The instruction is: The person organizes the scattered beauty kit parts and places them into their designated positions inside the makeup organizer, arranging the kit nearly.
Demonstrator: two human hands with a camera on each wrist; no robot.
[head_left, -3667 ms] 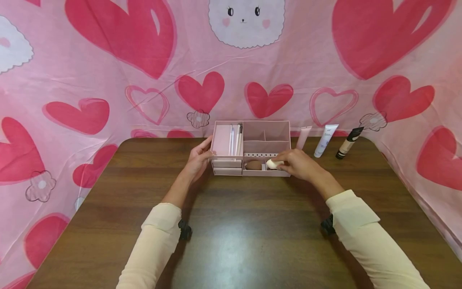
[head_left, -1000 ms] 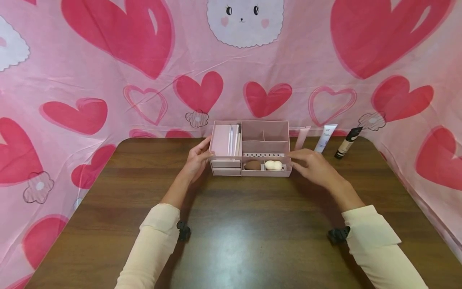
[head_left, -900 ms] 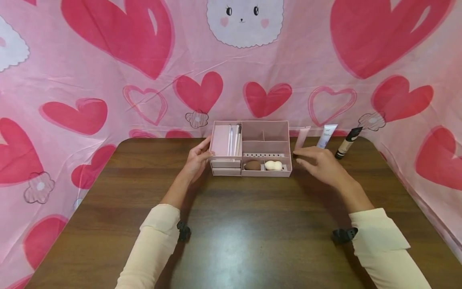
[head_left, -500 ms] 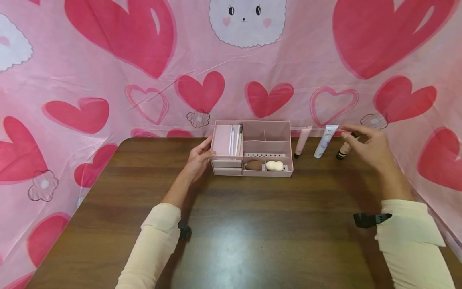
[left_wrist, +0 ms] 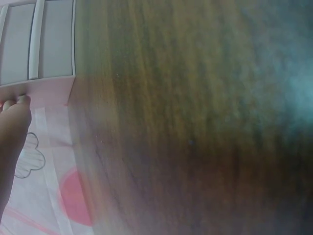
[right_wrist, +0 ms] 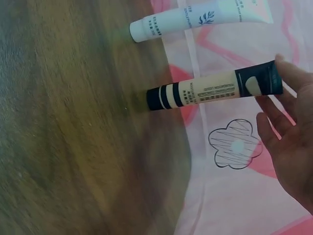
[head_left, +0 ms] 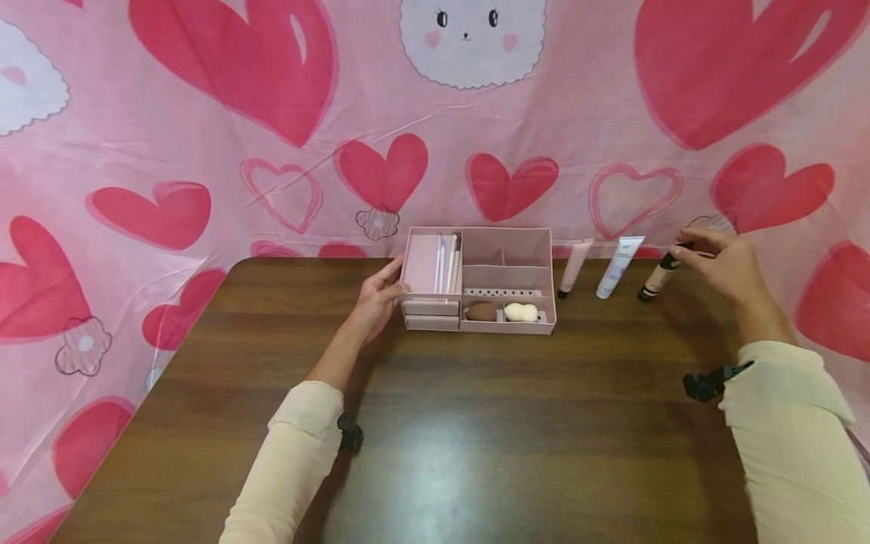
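Note:
A pink desk organizer [head_left: 506, 329] stands at the back of the table, holding slim pens or brushes, a brown makeup sponge [head_left: 481, 311] and a cream makeup sponge [head_left: 521, 312]. My left hand [head_left: 376, 302] grips its left side, thumb at the front corner; in the left wrist view the fingers are partly cut off. At right, my right hand [head_left: 730, 268] pinches the dark upper end of a foundation tube [right_wrist: 210, 89], beige with black bands. The tube stands upright on its cap on the table. In the right wrist view the fingers surround its top end.
A white tube [head_left: 620, 267] and a pink tube [head_left: 575, 267] stand between the organizer and the foundation tube. Behind the wooden table [head_left: 435, 423] hangs a pink heart-print cloth [head_left: 462, 113], close to its back edge.
My right hand has let go of the cream sponge in the organizer, moved right past the two tubes and taken hold of the foundation tube's top. My left hand stays at the organizer.

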